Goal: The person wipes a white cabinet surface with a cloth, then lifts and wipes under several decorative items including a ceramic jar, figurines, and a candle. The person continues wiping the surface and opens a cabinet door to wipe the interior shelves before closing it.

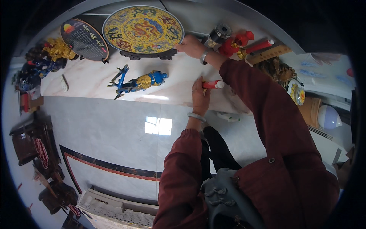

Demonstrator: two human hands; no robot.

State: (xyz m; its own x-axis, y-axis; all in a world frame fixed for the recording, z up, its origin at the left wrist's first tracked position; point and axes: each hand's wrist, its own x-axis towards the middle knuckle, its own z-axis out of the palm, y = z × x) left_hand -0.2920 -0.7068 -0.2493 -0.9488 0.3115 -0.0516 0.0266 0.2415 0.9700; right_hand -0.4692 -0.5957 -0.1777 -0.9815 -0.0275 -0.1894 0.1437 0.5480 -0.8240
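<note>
My left hand point(200, 96) is around the lower part of a red candle-shaped ornament point(211, 84) with a white top, over the marble-look counter point(183, 67). At the lower right rim of a large yellow dragon plate point(143, 30) is my right hand point(191, 47), its fingertips on the edge. The plate leans upright in a dark carved stand point(148, 55). Left of my left hand, a blue deer figurine point(143, 80) with gold patterning and tall antlers stands on the counter.
A dark oval plaque point(85, 40) with writing stands left of the plate. Right of it are a dark cylinder point(220, 32), a red vase point(236, 43) and another red candle ornament point(260, 47). A white remote point(64, 83) lies near the counter's left end. Dark wooden furniture point(31, 143) is at left.
</note>
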